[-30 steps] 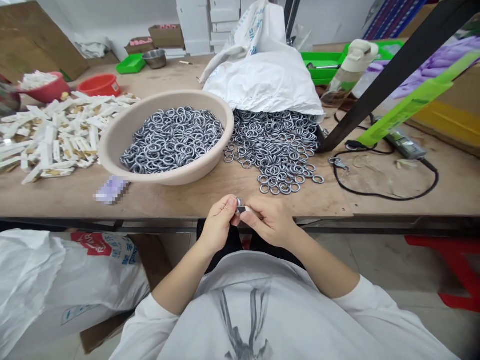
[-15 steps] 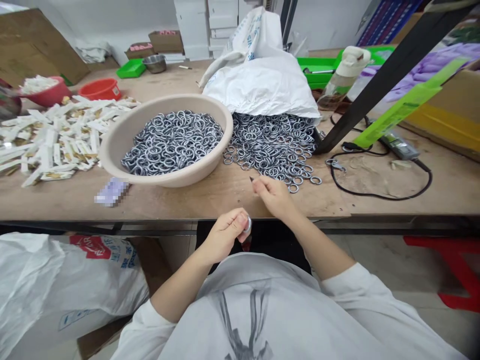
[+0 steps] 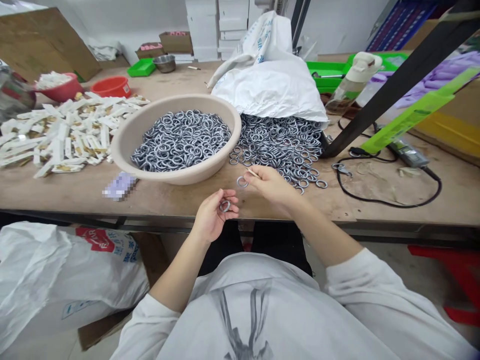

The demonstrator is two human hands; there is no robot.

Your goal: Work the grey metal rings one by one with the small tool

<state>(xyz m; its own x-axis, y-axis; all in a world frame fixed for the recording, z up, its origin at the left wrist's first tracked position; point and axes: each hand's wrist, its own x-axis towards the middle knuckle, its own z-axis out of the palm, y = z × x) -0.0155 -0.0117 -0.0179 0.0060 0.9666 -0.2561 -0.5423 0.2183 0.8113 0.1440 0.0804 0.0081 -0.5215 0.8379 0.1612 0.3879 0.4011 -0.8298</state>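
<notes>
Worktop: brown wooden bench [image 3: 176, 199]
Left: long white strips [image 3: 63, 132]
Middle: round beige plastic basin [image 3: 126, 132], loose grey metallic rings [image 3: 279, 147]

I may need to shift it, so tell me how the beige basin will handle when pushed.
The beige basin is probably heavy, holding so many metallic-looking rings. Being low and wide, it seems unlikely to tip.

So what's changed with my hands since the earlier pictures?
Your right hand moved away from your left hand, forward to the loose rings, gripping a thin pale stick. A single ring appeared beside it, perhaps held. Your left hand opened out, its own ring still there. The basin and white bag stayed put.
</notes>
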